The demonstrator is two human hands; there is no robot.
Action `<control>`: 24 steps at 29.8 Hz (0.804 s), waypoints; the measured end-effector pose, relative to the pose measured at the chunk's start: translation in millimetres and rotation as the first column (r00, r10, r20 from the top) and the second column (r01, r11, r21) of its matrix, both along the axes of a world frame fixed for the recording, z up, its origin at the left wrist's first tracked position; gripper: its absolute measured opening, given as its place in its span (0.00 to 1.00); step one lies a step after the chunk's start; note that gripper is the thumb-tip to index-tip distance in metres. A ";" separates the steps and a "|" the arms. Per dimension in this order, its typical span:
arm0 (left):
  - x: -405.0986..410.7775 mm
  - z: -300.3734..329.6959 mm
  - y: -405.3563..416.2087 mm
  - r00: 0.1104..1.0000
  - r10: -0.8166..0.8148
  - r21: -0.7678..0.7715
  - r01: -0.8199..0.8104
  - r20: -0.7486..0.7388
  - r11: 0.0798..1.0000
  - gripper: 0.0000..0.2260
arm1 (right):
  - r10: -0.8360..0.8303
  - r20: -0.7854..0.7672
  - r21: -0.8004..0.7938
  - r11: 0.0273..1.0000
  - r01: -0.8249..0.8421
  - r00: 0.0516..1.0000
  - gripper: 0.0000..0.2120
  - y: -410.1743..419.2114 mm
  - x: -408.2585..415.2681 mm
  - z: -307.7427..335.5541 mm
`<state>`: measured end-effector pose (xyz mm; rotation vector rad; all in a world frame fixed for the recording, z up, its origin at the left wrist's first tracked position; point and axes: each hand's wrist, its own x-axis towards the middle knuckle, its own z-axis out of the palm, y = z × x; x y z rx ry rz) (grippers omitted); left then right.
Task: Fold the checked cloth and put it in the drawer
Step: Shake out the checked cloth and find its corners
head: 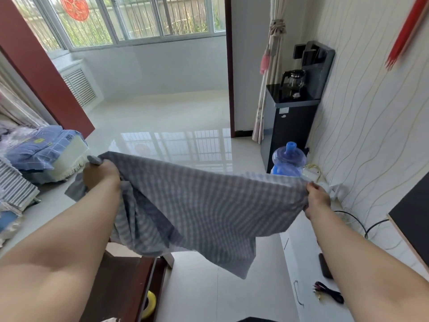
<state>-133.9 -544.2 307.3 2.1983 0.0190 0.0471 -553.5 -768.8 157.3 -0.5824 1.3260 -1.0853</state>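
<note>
A grey-and-white checked cloth (204,205) hangs spread in the air between my two hands, above the glossy white floor. My left hand (99,174) grips its upper left corner, and some fabric bunches and droops below that fist. My right hand (316,198) pinches the upper right edge. The cloth's lower part sags to a point near the middle of the view. A white cabinet (301,263) with a metal handle (298,292) runs along the right wall below my right arm; whether this handle belongs to a drawer I cannot tell.
A dark wooden table (120,282) stands under my left arm. Bedding is piled at the left (44,149). A black water dispenser (292,112) and blue water jug (287,159) stand at the right wall. Cables (329,295) and a dark remote (325,266) lie on the cabinet.
</note>
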 end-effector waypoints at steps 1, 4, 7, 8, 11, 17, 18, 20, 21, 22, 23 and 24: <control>1.0 -2.6 -0.9 1.000 0.004 -0.010 -0.004 -0.018 1.000 0.17 | 0.105 0.054 -0.020 0.994 -0.105 0.993 0.12 0.3 2.4 4.3; 3.4 -4.8 -4.1 1.000 -0.017 -0.006 0.017 -0.019 1.000 0.17 | 0.340 -0.006 -0.042 0.940 -0.340 0.941 0.27 1.7 2.5 -2.5; 4.4 -4.8 -5.6 0.999 -0.034 -0.004 0.034 -0.009 0.999 0.16 | 0.236 -0.331 -0.032 0.965 -0.261 0.914 0.26 9.5 1.8 -9.0; 4.8 -4.4 -5.6 0.999 -0.038 0.006 0.038 0.011 0.999 0.16 | 0.147 -0.374 -0.049 0.983 -0.178 0.915 0.23 12.7 2.4 -11.2; 7.1 -1.6 -3.9 0.998 -0.047 0.020 0.047 0.038 0.999 0.16 | -0.156 -0.126 -0.024 0.988 0.154 0.980 0.17 14.7 1.4 -15.4; 21.9 0.2 4.4 1.000 -0.008 -0.031 0.009 0.016 0.999 0.18 | -0.006 0.052 0.013 1.000 0.005 0.999 0.10 6.7 5.0 -2.2; 22.0 1.6 4.3 1.000 -0.002 -0.037 0.003 0.011 0.999 0.18 | 0.055 -0.165 -0.044 0.997 -0.063 0.985 0.10 3.9 4.3 -4.9; 19.1 5.0 3.2 1.000 -0.015 -0.020 0.015 0.013 1.000 0.17 | 0.120 -0.517 -0.093 0.976 -0.195 0.848 0.12 2.9 0.9 -11.8; 17.4 6.0 2.5 1.000 -0.025 -0.016 0.026 0.017 1.000 0.17 | 0.118 -0.575 -0.102 0.971 -0.214 0.810 0.12 4.1 0.6 -13.2; 16.3 6.5 1.9 0.999 -0.032 -0.021 0.033 0.017 0.999 0.17 | 0.093 -0.561 -0.112 0.976 -0.187 0.823 0.12 4.9 1.1 -14.5; 15.9 6.8 1.1 0.999 -0.037 -0.031 0.038 0.018 0.999 0.17 | 0.061 -0.466 -0.107 0.986 -0.125 0.882 0.12 5.5 2.5 -13.1; 16.7 6.9 0.4 0.999 -0.042 -0.036 0.043 0.023 0.998 0.17 | 0.043 -0.318 -0.075 0.995 -0.070 0.947 0.14 5.3 4.2 -11.3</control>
